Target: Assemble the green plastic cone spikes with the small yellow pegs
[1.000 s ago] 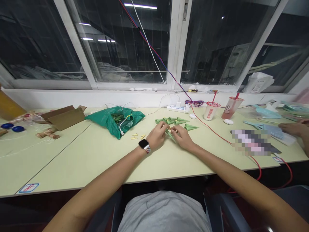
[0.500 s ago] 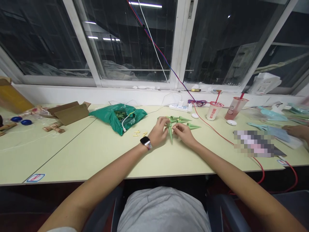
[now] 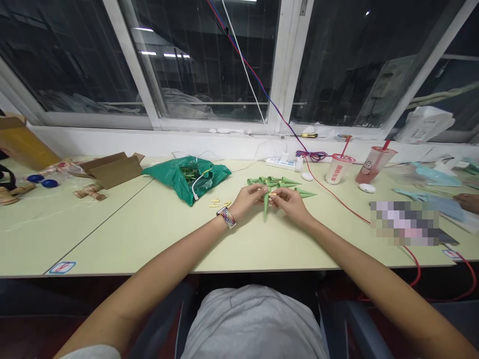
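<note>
My left hand (image 3: pixel 247 198), with a watch on its wrist, and my right hand (image 3: pixel 289 203) meet over the pale green table (image 3: pixel 157 234). Together they pinch a green cone (image 3: pixel 266 203) that points down toward me. The right fingertips also pinch a small yellow piece at the cone's wide end. Just beyond my hands lie several more green cones (image 3: pixel 279 182) in a row. A few small yellow pieces (image 3: pixel 219 203) lie to the left of my left hand.
A green plastic bag (image 3: pixel 187 178) with a white cable lies at the back left, a cardboard box (image 3: pixel 112 169) further left. A power strip (image 3: pixel 282 163), two lidded drink cups (image 3: pixel 339 169) and red cables stand at the right. Another person's hand (image 3: pixel 467 201) rests at the far right.
Both hands lifted the green cone off the table and turned it upright, tip pointing toward me. The view shifted slightly right and down.
</note>
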Available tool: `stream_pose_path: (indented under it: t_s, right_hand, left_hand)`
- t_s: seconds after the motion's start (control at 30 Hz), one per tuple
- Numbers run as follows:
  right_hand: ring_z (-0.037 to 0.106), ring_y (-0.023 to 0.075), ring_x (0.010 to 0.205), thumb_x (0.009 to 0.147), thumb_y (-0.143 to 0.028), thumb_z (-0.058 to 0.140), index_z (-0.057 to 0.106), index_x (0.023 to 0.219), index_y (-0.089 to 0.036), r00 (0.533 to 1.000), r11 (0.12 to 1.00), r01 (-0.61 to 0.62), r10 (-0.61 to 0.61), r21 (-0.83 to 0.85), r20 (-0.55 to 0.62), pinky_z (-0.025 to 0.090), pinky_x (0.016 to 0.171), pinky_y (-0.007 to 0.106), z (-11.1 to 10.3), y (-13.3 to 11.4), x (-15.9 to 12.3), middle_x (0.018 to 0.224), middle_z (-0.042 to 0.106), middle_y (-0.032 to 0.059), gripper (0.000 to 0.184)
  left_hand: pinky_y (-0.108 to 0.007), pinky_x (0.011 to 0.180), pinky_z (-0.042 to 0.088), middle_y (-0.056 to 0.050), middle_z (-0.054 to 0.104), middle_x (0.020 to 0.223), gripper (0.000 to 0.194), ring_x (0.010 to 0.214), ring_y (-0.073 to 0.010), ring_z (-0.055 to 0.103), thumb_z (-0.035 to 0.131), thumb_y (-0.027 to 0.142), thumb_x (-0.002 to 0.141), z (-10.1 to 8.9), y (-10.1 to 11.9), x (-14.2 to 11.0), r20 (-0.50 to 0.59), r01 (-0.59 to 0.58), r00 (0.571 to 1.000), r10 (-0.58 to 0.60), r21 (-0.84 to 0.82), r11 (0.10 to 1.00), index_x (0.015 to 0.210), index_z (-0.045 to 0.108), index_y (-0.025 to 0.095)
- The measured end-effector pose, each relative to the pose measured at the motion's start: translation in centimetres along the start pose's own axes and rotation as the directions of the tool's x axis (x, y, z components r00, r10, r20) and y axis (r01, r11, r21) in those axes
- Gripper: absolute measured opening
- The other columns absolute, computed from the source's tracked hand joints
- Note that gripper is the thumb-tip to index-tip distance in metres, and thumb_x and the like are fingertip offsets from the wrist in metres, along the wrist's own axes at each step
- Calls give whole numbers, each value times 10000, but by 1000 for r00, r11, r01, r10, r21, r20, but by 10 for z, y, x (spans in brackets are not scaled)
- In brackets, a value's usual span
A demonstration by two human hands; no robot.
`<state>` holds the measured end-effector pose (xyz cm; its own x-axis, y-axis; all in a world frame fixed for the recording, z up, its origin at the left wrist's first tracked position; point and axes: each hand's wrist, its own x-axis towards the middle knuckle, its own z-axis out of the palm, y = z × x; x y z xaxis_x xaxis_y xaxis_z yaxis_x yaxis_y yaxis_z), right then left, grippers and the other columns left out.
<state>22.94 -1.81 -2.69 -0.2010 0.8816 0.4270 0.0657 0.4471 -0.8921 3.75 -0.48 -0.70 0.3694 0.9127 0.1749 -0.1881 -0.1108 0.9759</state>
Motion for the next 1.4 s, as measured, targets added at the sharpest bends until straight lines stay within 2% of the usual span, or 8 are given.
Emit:
stream_pose_path:
  t_s: [0.2, 0.3, 0.5, 0.63, 0.87, 1.1, 1.23, 1.4]
  right_hand:
    - [644, 185, 716, 1003, -373, 609, 717, 951, -206, 933, 802, 358, -330, -479, 145, 490, 688, 321, -8, -4, -4, 803, 732, 55, 206]
    - [617, 178, 703, 1019, -378, 583, 716, 969, -203, 904, 715, 417, -392, -561, 172, 462, 673, 318, -11, -8, -5, 830, 727, 66, 225]
    - [630, 146, 589, 981, -564, 592, 670, 958, -209, 995, 980, 25, -5, -199, 100, 503, 558, 279, -8, -6, -1, 830, 710, 32, 365]
    - [616, 135, 544, 883, -629, 684, 686, 849, -178, 980, 988, -151, 148, 15, 132, 513, 511, 272, -5, -3, 3, 771, 696, 36, 452]
    - [596, 164, 582, 921, -534, 681, 754, 859, -195, 999, 984, 23, -19, -177, 26, 479, 570, 307, -7, -9, 2, 783, 737, 57, 352]
    - [587, 206, 703, 1012, -431, 582, 773, 1006, -232, 928, 761, 364, -346, -538, 139, 437, 684, 338, -14, -9, -1, 849, 725, 92, 276]
    - [565, 195, 687, 1001, -396, 578, 745, 971, -237, 924, 708, 377, -334, -597, 186, 426, 676, 328, -17, -10, -1, 841, 701, 89, 233]
    - [550, 154, 523, 925, -392, 599, 606, 867, -226, 983, 964, 66, -18, -258, 182, 440, 541, 293, -8, -4, 0, 702, 657, 15, 176]
  left_hand:
    - [-293, 698, 533, -78, 738, 832, 446, 736, -165, 674, 862, 536, 744, -1, -1, -1, -50, 67, 997, -66, 22, 997, 886, 744, 130]
    - [-299, 701, 545, -78, 738, 836, 459, 719, -160, 667, 850, 545, 753, 1, 2, -2, -50, 51, 998, -49, 35, 998, 906, 736, 127]
    - [-316, 729, 582, -40, 712, 792, 455, 766, -185, 694, 861, 406, 748, 1, 3, -2, -87, -139, 982, 165, 254, 957, 1086, 713, 141]
    - [-312, 804, 590, -49, 723, 857, 404, 845, -181, 704, 830, 317, 765, -1, 1, -2, -61, -215, 967, 246, 317, 924, 1117, 725, 150]
    - [-355, 772, 617, -64, 748, 829, 459, 819, -215, 740, 862, 346, 750, 3, 4, -3, -83, -76, 993, 86, 117, 990, 1131, 711, 139]
    - [-290, 719, 585, -106, 748, 844, 237, 730, -160, 693, 851, 289, 755, 2, 4, 2, -21, 166, 985, -171, -150, 975, 846, 705, 125]
    - [-299, 674, 585, -97, 737, 804, 251, 726, -181, 701, 849, 316, 744, 1, 6, 4, -44, 197, 978, -203, -117, 973, 835, 686, 149]
    - [-306, 662, 567, -70, 752, 797, 406, 717, -195, 717, 886, 357, 708, -4, 9, 2, -25, -13, 1000, 19, 218, 976, 994, 675, 160]
